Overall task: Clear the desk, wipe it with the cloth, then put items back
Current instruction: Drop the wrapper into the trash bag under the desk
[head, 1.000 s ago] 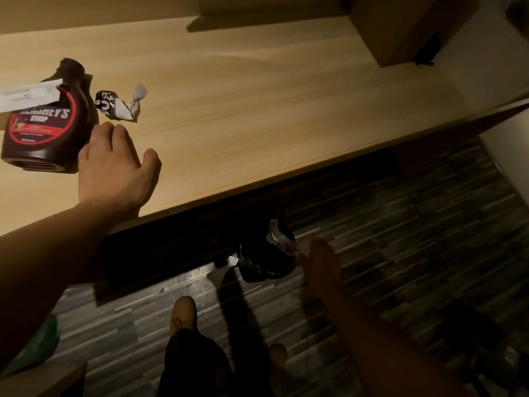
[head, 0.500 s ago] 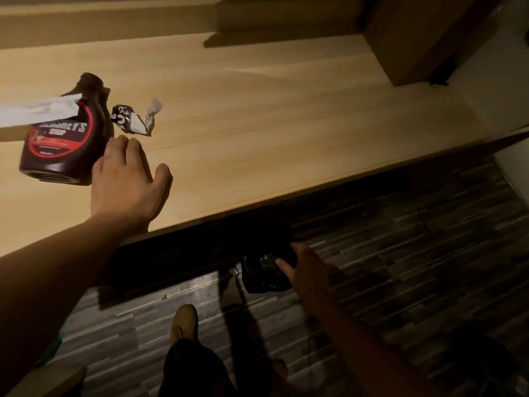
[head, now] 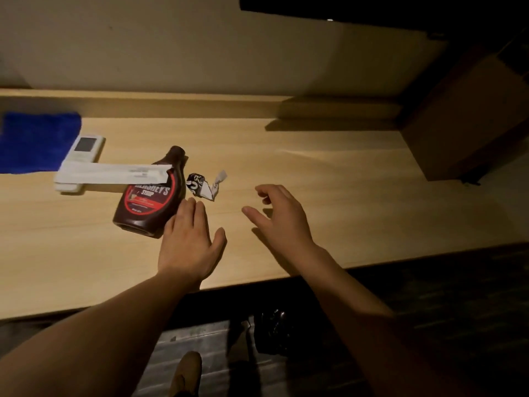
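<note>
A long light wooden table (head: 329, 173) runs across the view, its back edge against a plain beige wall. At its right end stands a big brown box-shaped block (head: 469, 116), too dim to tell what it is made of. Below the front edge lies a dark striped plank floor (head: 429, 325), where a black crinkled bag-like object (head: 274, 330) sits in shadow; what it is cannot be made out.

A deep blue fuzzy cloth (head: 37, 141) lies flat at the far left of the table, near the back.

The left hand (head: 187, 242) rests palm down on the table, fingers straight and close together, gripping nothing. Its fingertips are against or just beside the lower right side of the bottle. The right hand (head: 282, 217) hangs over the bare wood to the right, fingers loosely spread and slightly bent, holding nothing.

A dark brown plastic syrup bottle with a red-edged label (head: 148, 202) lies on its side, cap pointing toward the wall. A long white paper strip (head: 114, 174) crosses its shoulder and runs left over a white remote control with a dark screen (head: 83, 150), whose top end lies just beside the cloth. A small crumpled black-and-white wrapper (head: 204, 186) sits just right of the bottle's neck, between bottle and right hand.
</note>
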{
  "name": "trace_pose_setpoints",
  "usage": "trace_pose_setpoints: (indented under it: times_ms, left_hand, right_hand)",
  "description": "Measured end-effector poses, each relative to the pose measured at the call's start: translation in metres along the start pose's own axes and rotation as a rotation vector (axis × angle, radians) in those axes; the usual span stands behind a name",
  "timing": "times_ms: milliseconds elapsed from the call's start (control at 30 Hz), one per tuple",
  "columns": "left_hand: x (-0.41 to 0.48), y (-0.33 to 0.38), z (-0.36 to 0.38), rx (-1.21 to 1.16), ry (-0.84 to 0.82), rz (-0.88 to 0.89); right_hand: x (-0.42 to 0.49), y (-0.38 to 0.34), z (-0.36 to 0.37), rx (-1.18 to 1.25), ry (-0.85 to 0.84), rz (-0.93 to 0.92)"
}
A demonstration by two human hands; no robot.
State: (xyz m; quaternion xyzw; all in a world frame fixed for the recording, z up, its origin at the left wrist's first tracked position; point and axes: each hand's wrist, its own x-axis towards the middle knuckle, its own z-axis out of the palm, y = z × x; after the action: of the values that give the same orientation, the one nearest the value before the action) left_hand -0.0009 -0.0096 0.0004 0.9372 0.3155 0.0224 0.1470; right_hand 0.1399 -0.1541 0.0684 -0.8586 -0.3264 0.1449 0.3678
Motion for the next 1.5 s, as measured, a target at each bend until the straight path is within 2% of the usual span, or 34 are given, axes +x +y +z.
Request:
trace_pose_setpoints:
  times_ms: [167, 367, 600, 833, 967, 1100, 1300, 1500]
  left_hand:
    - [0.003, -0.002, 0.002, 0.009, -0.023, -0.015]
    - [0.003, -0.002, 0.003, 0.026, -0.034, -0.025]
    - [0.004, -0.003, 0.005, 0.032, -0.031, -0.033]
    - [0.005, -0.002, 0.003, 0.021, -0.023, -0.036]
    - [0.002, -0.001, 0.002, 0.007, -0.01, -0.03]
    - [0.001, 0.0, 0.002, 0.0, 0.006, -0.02]
    - [0.0, 0.002, 0.004, -0.003, 0.045, -0.009]
    - [-0.002, 0.003, 0.004, 0.005, 0.064, 0.016]
  right_hand:
    - [0.081, -0.012, 0.039, -0.046, -0.132, -0.052]
    - [0.125, -0.006, 0.06, -0.335, -0.336, -0.255]
    - [0.124, 0.02, 0.064, -0.329, -0.247, -0.263]
    - [0.063, 0.04, 0.038, -0.017, -0.085, -0.111]
    - [-0.019, 0.048, 0.009, 0.128, 0.003, -0.007]
    - [-0.113, 0.067, -0.005, 0.148, 0.102, 0.014]
    - [-0.219, 0.117, 0.014, 0.194, 0.042, 0.198]
    - [-0.229, 0.188, 0.059, 0.042, -0.037, 0.486]
